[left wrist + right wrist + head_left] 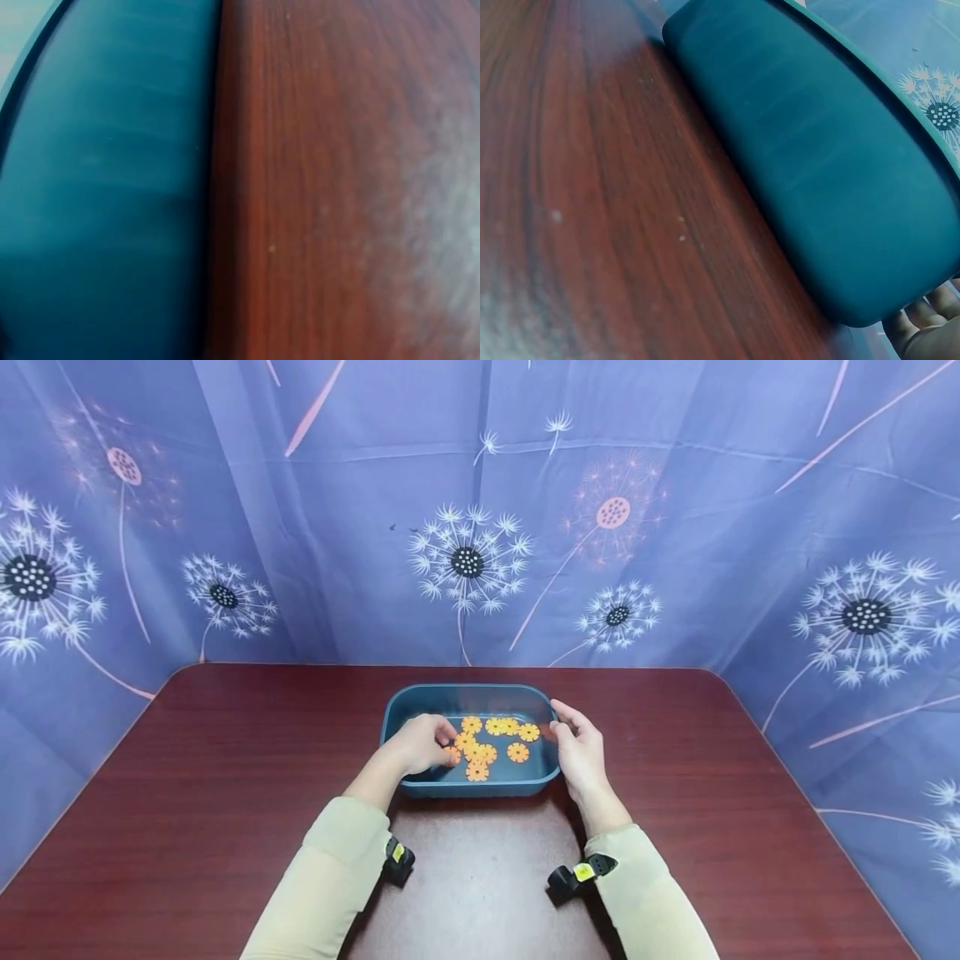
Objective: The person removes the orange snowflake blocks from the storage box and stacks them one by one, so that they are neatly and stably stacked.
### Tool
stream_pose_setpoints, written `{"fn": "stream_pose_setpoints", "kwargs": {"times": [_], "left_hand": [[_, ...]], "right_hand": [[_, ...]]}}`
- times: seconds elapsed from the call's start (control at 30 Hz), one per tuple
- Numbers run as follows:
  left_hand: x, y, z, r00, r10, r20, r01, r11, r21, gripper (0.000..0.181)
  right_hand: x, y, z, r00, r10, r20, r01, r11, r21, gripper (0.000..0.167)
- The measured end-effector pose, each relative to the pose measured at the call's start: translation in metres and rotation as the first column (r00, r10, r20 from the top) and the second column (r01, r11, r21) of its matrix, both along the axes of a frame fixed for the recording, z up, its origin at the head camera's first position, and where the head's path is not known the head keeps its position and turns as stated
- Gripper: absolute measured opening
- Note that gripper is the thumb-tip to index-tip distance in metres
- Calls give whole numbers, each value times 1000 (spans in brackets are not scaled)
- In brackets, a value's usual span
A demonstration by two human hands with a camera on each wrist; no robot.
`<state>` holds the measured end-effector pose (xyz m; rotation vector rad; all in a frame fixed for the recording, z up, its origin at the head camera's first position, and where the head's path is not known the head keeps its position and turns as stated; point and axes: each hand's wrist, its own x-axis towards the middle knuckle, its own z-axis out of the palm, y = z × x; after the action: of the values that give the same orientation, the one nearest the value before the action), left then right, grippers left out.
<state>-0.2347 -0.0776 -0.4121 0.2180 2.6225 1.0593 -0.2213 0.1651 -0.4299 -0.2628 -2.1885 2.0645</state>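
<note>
Your left hand [422, 745] half-curled at orange flower-shaped discs [487, 754], hold unclear; right hand [582, 755] curled round teal rounded-rectangular tub [476, 790].

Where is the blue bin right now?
In the head view, the blue bin stands mid-width near the far edge of the table, with the left hand inside its left part and the right hand at its right end.
</note>
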Motion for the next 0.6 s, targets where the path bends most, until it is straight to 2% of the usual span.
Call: {"fn": "stream_pose_setpoints", "kwargs": {"times": [0.3,0.6], "left_hand": [[-2,2,-1,999,-30,-41,26,995,-91,28],[1,3,-1,999,-34,-42,29,994,-107,27]], "right_hand": [[-1,0,1,1000,-2,-15,2,1000,9,38],[1,0,1,1000,10,-14,-10,1000,17,38]]}}
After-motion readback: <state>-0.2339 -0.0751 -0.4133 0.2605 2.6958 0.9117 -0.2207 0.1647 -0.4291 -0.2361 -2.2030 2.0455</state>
